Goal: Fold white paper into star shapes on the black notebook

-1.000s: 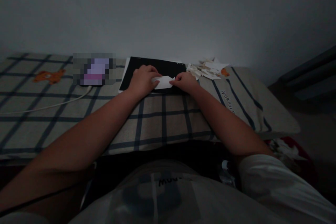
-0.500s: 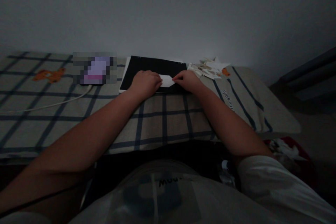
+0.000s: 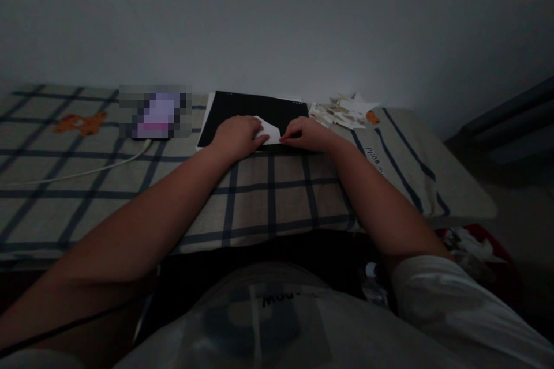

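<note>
A small piece of folded white paper [image 3: 269, 132] lies over a flat black folder or book [image 3: 255, 105] with white edges. My left hand [image 3: 237, 134] rests on the black surface and holds the paper's left side, its thumb along the lower edge and its fingers along the upper one. At the paper's lower right corner, the thumb and forefinger of my right hand [image 3: 309, 132] are pinched together on the tip. Part of the paper is hidden under the left fingers.
A blurred-out phone [image 3: 158, 115] with a white cable [image 3: 108, 166] lies at left on the checked cloth [image 3: 268, 196]. White paper scraps [image 3: 346, 112] are heaped right of the folder. Below the table's right side are a bottle [image 3: 374, 282] and a red container [image 3: 497, 253] with crumpled paper.
The paper has turned, its right tip swinging down toward me. My right hand's pinch has moved slightly down and left with it, and my left thumb has shifted along the lower edge.
</note>
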`<state>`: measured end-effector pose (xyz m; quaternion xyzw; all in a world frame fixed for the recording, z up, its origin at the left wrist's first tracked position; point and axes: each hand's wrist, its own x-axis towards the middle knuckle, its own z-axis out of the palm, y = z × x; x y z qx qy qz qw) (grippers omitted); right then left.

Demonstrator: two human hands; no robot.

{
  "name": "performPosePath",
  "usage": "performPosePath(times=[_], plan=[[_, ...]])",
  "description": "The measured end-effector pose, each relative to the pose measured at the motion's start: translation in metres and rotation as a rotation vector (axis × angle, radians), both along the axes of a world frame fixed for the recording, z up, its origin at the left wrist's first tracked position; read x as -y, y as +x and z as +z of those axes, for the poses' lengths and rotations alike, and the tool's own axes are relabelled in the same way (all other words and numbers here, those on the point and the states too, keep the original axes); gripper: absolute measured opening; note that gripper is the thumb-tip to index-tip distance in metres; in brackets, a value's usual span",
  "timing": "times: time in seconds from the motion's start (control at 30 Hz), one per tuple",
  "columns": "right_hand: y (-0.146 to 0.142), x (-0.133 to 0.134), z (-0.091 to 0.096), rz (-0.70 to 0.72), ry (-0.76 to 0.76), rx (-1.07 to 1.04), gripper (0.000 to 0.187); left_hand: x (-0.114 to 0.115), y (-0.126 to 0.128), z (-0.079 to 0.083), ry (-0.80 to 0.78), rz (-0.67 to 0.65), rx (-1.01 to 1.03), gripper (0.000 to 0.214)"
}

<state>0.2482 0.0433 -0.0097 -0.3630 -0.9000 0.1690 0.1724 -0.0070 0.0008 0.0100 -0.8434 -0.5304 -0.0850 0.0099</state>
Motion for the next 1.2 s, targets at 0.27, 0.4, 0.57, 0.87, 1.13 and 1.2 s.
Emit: performPosePath(times=[0.27, 0.4, 0.57, 0.87, 1.13, 1.2], plan=[[0.003, -0.003, -0.005, 0.061, 0.112, -0.074, 0.028, -0.026, -0.018, -0.019, -0.049, -0.169, 0.166, 0.049], [0.0, -0.003, -0.006, 0.1, 0.113, -0.017, 0.024, -0.034, -0.025, -0.022, -0.091, -0.258, 0.219, 0.053], [-0.005, 0.003, -0.004, 0.138, 0.134, 0.015, 0.02, -0.038, -0.03, -0.025, -0.106, -0.315, 0.261, 0.054], [-0.01, 0.011, -0.002, 0.132, 0.081, -0.009, 0.026, -0.04, -0.034, -0.025, -0.12, -0.351, 0.278, 0.052], [-0.014, 0.02, 0.005, 0.169, 0.064, 0.023, 0.022, -0.039, -0.036, -0.024, -0.148, -0.405, 0.29, 0.044], [-0.017, 0.022, 0.006, 0.189, 0.07, 0.015, 0.019, -0.039, -0.035, -0.025, -0.148, -0.43, 0.295, 0.039]])
